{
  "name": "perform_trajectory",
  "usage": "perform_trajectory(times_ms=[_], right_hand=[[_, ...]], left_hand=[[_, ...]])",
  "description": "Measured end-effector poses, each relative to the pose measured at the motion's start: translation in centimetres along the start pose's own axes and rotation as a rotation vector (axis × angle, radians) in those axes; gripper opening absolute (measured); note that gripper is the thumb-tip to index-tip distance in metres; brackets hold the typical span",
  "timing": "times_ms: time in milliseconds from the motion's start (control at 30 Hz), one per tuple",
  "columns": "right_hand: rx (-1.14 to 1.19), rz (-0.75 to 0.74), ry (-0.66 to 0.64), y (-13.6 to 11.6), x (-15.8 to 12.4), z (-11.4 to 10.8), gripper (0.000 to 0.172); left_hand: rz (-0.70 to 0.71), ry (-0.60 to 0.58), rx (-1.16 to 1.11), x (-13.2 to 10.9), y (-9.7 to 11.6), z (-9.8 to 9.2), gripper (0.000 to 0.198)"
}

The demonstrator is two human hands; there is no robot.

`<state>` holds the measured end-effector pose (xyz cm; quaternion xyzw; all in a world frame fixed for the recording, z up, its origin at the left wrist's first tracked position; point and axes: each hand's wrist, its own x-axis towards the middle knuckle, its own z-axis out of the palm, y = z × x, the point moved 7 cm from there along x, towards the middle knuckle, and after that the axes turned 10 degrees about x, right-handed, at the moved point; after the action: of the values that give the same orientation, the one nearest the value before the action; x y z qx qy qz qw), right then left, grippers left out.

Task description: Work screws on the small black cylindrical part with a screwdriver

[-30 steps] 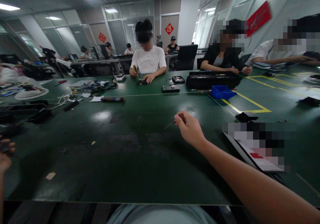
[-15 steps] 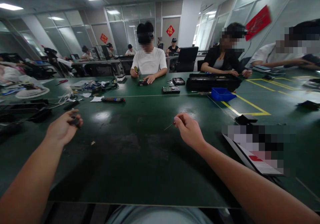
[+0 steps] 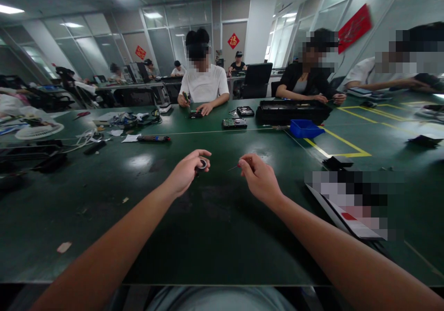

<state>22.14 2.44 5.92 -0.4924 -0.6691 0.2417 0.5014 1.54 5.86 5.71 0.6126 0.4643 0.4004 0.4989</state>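
Observation:
My left hand (image 3: 186, 171) is closed around a small dark round part (image 3: 201, 165) with a shiny ring, held just above the green table (image 3: 208, 237). My right hand (image 3: 259, 177) pinches a thin screwdriver (image 3: 235, 167) with a reddish handle, its tip pointing left toward the part. The two hands are close together over the middle of the table, a short gap between them.
A blue bin (image 3: 305, 127) and a long black case (image 3: 291, 111) stand at the back right. Hard drives (image 3: 235, 123) lie before a person in white (image 3: 204, 84). Cables and tools (image 3: 128, 119) clutter the far left. A flat board (image 3: 350, 218) lies at my right.
My left hand came in from the left edge and swept right across the table with the small dark part. It now sits near my right hand, which barely moved.

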Motion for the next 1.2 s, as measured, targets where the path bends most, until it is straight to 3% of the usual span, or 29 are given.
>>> perform_trajectory(times_ms=[100,200,333,433,567,767,933,1200], right_hand=[[-0.010,-0.009,0.029,0.2,0.0,-0.1,0.020],[-0.027,-0.008,0.030,0.6,0.1,0.1,0.020],[-0.039,-0.016,-0.004,0.7,0.2,0.4,0.020],[-0.092,-0.007,-0.011,0.4,0.2,0.3,0.023],[-0.125,-0.018,0.038,-0.2,0.1,-0.3,0.030],[0.172,-0.037,0.110,0.0,-0.2,-0.8,0.021],[0.237,-0.024,0.058,0.3,-0.3,-0.2,0.020],[0.205,-0.034,0.109,0.6,-0.1,-0.5,0.018]], left_hand=[[0.087,-0.091,0.206,0.2,-0.4,3.3,0.047],[0.166,-0.091,0.458,-0.1,-1.7,5.5,0.061],[0.312,-0.079,0.668,-0.7,-3.0,6.9,0.047],[0.378,-0.081,0.752,-0.8,-3.1,6.6,0.036],[0.385,-0.061,0.765,-0.4,-3.1,5.2,0.036],[0.349,0.027,0.694,0.1,-3.3,3.8,0.032],[0.376,0.024,0.686,0.1,-3.2,3.8,0.032],[0.388,0.009,0.685,0.3,-3.4,3.7,0.037]])
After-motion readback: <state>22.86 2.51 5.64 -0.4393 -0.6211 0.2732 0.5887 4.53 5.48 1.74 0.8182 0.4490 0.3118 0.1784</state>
